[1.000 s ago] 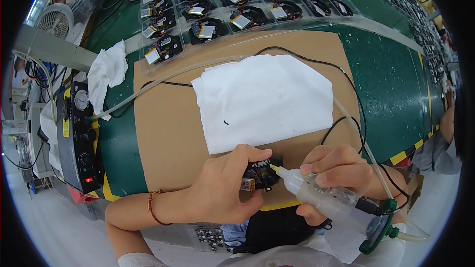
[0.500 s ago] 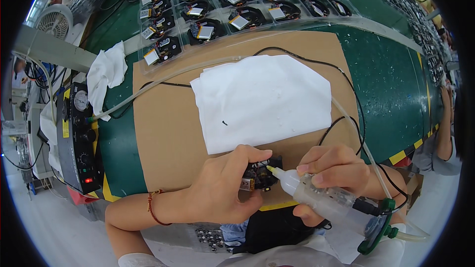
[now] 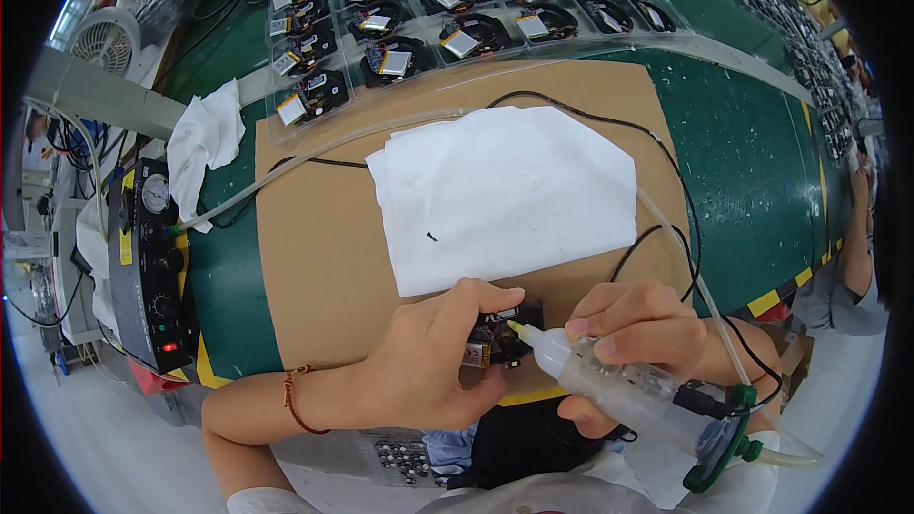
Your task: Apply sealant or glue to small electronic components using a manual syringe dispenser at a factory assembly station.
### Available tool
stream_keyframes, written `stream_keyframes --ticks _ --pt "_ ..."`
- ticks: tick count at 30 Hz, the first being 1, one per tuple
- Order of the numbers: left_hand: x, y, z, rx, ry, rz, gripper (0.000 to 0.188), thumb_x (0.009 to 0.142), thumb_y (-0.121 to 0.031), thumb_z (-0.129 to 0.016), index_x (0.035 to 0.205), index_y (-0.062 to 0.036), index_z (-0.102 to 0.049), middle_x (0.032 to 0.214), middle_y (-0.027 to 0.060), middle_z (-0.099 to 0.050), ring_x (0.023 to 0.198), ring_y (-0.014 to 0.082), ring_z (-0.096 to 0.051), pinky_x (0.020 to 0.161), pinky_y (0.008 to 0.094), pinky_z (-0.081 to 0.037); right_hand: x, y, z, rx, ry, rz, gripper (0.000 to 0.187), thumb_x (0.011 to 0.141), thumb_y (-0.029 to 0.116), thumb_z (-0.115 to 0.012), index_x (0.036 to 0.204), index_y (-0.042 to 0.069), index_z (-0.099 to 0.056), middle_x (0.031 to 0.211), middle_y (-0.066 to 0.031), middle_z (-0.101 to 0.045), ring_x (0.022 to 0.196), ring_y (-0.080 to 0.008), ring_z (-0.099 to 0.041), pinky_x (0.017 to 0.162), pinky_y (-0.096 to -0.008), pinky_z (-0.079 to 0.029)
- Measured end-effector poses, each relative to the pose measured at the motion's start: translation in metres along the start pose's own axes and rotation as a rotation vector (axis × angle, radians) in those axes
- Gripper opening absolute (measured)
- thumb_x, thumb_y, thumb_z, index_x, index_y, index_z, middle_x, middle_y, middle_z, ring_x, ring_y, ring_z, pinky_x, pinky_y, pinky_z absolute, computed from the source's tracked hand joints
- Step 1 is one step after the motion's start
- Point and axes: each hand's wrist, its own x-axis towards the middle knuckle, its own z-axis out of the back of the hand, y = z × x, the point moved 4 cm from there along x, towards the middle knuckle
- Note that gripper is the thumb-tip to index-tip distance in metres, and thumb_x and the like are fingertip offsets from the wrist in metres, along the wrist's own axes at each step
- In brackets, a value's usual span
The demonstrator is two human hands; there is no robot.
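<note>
Between the thumb and fingers of my left hand point(image 3: 428, 352) is a small black electronic assembly point(image 3: 495, 333) with a silver battery point(image 3: 475, 354) on its near left side. My right hand point(image 3: 647, 333) is wrapped round a translucent glue-dispensing syringe point(image 3: 624, 385). The syringe's yellowish tip point(image 3: 520, 327) points left onto the assembly; whether it touches the surface I cannot tell. A green cap point(image 3: 721, 443) with a hose closes the syringe's rear end. Part of the assembly is hidden by my left fingers.
A folded white cloth point(image 3: 514, 195) lies on a brown cardboard sheet point(image 3: 319, 266). Beyond it, a clear compartment tray point(image 3: 357, 95) carries several similar assemblies. At left stands a black dispenser box point(image 3: 148, 271) with a gauge. A hose and black cable point(image 3: 692, 200) loop around the cloth. Another person's arm point(image 3: 860, 228) shows at far right.
The syringe and my right hand have shifted slightly left, moving the tip a little across the assembly. My left hand and the assembly stay in place.
</note>
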Motion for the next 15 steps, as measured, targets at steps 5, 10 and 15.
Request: stream_keyframes --ticks 5,10,15 --pt "0.0004 -0.0006 0.0012 0.010 0.008 0.006 0.057 0.057 -0.003 -0.069 0.109 0.0000 -0.046 0.091 0.0113 -0.058 0.057 0.0139 -0.055 0.048 0.0222 -0.042 0.0001 -0.0005 -0.0002 -0.003 -0.011 0.003 0.040 0.058 0.019 -0.079 0.081 -0.001 -0.052 0.072 -0.0099 -0.051 0.051 -0.0217 -0.054 0.043 -0.0280 -0.047" --pt "0.0005 -0.0005 0.0019 -0.001 0.004 0.010 0.056 0.058 -0.003 -0.069 0.108 -0.0001 -0.045 0.090 0.0114 -0.057 0.060 0.0142 -0.056 0.050 0.0223 -0.043 -0.0005 -0.0019 0.0000 0.008 -0.017 0.004 0.040 0.058 0.019 -0.079 0.081 -0.001 -0.052 0.072 -0.0101 -0.051 0.050 -0.0215 -0.054 0.043 -0.0280 -0.047" --pt "0.0000 0.0003 0.0007 -0.012 0.002 0.012 0.057 0.057 -0.002 -0.069 0.109 -0.0001 -0.044 0.092 0.0127 -0.057 0.064 0.0149 -0.057 0.051 0.0224 -0.044 -0.0004 -0.0007 0.0017 -0.002 -0.013 0.009 0.040 0.058 0.019 -0.079 0.080 -0.001 -0.052 0.072 -0.0101 -0.051 0.049 -0.0214 -0.054 0.043 -0.0276 -0.047"
